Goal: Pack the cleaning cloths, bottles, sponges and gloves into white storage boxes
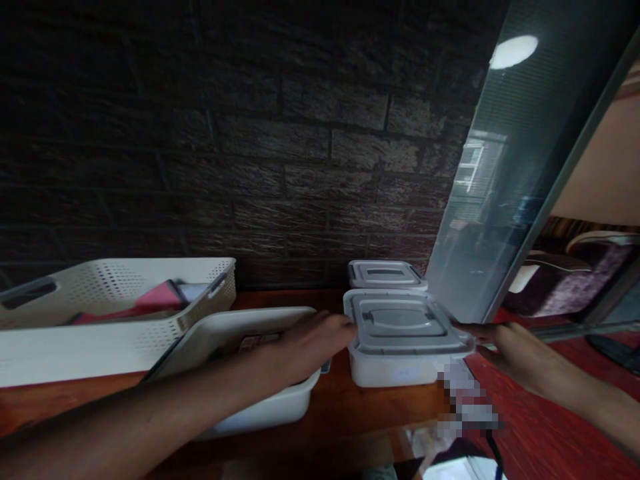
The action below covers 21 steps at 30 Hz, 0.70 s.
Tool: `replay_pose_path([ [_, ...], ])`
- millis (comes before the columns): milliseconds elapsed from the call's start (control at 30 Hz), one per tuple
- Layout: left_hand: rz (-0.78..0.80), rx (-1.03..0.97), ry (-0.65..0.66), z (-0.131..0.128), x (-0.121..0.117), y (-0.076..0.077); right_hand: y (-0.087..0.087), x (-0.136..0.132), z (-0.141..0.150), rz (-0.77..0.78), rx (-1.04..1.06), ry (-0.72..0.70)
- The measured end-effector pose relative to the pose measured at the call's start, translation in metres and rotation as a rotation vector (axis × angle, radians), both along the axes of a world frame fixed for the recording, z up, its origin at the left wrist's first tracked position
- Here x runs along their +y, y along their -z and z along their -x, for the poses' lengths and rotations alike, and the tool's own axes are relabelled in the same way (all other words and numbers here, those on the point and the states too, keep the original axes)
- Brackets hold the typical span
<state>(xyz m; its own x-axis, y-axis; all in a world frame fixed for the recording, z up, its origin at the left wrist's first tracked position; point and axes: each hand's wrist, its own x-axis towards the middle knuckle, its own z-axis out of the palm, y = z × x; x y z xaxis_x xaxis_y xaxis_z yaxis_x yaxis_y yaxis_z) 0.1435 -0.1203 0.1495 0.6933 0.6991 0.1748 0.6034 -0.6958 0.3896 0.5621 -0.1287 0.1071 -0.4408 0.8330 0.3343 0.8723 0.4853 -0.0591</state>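
A white plastic container (387, 370) with a grey lid (403, 323) stands on the wooden table (350, 407). My left hand (310, 343) touches the lid's left edge, fingers stretched toward it. On the lid's right edge, my right hand (515, 353) presses with its fingers. Both hands grip the lid by its sides. A second lidded container (385, 273) sits just behind it, against the brick wall.
A white tub (260, 400) lies under my left forearm. A perforated white basket (120, 300) holding red items stands at the left. A glass panel (500, 187) leans at the right, with a red floor and furniture beyond it.
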Motion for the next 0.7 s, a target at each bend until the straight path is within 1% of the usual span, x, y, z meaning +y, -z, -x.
replay_pose_path([
  [100,-0.085,-0.021,0.015,0.005,0.004,-0.001,-0.01,-0.008,-0.001,0.078,0.042,0.039],
  [167,-0.2,-0.039,0.05,0.011,0.004,-0.007,-0.025,-0.017,0.001,0.072,0.085,0.115],
  [233,-0.348,-0.089,0.082,0.019,0.001,-0.018,-0.043,-0.026,0.008,0.036,0.144,0.153],
  [300,-0.483,-0.183,0.06,0.029,-0.005,-0.033,-0.064,-0.034,0.019,-0.054,0.215,0.107],
  [367,-0.547,-0.31,-0.04,0.039,-0.012,-0.048,-0.084,-0.038,0.035,-0.166,0.302,0.006],
  [400,-0.54,-0.389,-0.102,0.044,-0.015,-0.055,-0.093,-0.038,0.044,-0.193,0.367,-0.006],
  [467,-0.481,-0.562,-0.195,0.053,-0.021,-0.068,-0.108,-0.032,0.066,-0.167,0.559,-0.013],
  [567,-0.4,-0.761,-0.243,0.069,-0.023,-0.084,-0.124,-0.013,0.106,-0.077,0.856,-0.034],
  [633,-0.388,-0.813,-0.307,0.085,-0.019,-0.092,-0.13,0.004,0.136,-0.037,0.985,-0.107],
  [700,-0.404,-0.793,-0.409,0.107,-0.014,-0.098,-0.132,0.022,0.167,0.072,1.014,-0.198],
])
